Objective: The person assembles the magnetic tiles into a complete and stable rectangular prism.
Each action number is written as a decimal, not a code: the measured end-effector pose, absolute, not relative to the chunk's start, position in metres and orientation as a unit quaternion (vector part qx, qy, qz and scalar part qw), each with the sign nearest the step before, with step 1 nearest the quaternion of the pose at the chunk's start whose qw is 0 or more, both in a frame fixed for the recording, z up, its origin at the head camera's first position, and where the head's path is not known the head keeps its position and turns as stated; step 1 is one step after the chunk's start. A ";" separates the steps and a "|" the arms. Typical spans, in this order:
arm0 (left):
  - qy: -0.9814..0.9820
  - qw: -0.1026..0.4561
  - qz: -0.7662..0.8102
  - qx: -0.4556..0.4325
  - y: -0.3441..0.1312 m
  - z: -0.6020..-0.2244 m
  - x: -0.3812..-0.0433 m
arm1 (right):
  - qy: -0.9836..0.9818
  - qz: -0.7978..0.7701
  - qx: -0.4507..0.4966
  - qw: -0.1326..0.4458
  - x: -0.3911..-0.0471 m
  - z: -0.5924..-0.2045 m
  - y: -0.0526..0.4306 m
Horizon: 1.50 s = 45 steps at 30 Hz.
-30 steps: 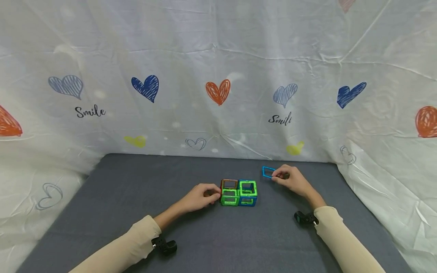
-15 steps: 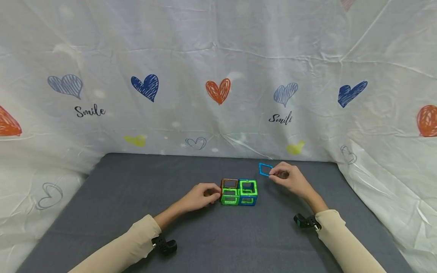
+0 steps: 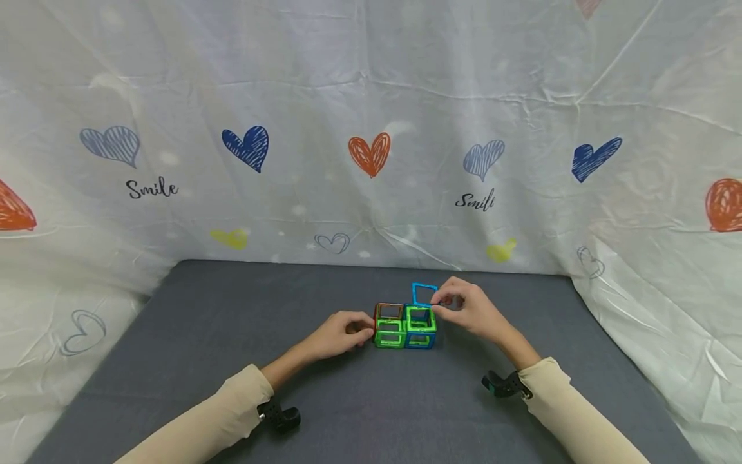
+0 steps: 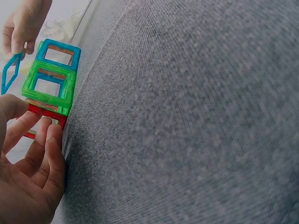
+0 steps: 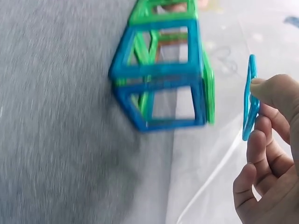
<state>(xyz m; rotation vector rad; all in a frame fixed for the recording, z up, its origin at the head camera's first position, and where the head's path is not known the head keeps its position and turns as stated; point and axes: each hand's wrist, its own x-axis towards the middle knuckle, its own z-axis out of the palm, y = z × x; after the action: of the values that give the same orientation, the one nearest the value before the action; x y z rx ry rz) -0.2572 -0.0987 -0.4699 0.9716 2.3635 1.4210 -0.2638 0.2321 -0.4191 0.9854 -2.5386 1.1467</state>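
Note:
A block of magnetic square tiles [image 3: 406, 326], green, blue and brown-red, stands in the middle of the grey mat. My left hand [image 3: 362, 330] holds its left end, thumb and fingers pinching the red tile [image 4: 44, 111]. My right hand [image 3: 443, 301] pinches a light blue square tile [image 3: 424, 294] and holds it upright just above the back right of the block. In the right wrist view this blue tile [image 5: 250, 98] shows edge-on, a small gap away from the block [image 5: 161, 77]. In the left wrist view the same tile [image 4: 10, 74] hangs behind the green and blue squares [image 4: 50, 77].
The grey mat [image 3: 232, 335] covers the table. A white cloth with printed hearts [image 3: 371, 154] rises behind it and drapes down both sides. A small black wrist camera sits on each forearm [image 3: 281, 417], [image 3: 501, 385].
My right hand has lifted the light blue tile off the mat at the right and carried it left to the top of the block. My left hand has stayed on the block.

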 end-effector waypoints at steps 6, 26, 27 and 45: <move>0.804 0.109 0.485 0.327 -0.099 -0.470 -0.257 | -0.852 0.385 0.347 0.067 -0.262 -0.419 0.210; 0.808 0.114 0.483 0.318 -0.099 -0.470 -0.257 | -0.852 0.373 0.368 0.012 -0.257 -0.421 0.175; 0.808 0.114 0.483 0.318 -0.099 -0.470 -0.257 | -0.852 0.373 0.367 0.008 -0.257 -0.421 0.175; 0.804 0.124 0.490 0.314 -0.098 -0.467 -0.257 | -0.869 0.340 0.360 -0.011 -0.257 -0.421 0.167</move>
<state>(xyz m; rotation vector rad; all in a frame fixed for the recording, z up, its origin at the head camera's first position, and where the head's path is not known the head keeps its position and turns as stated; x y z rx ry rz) -0.2567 -0.0983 -0.4672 0.9144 2.3448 1.4279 -0.2569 0.1667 -0.4208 1.1379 -2.7492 1.0758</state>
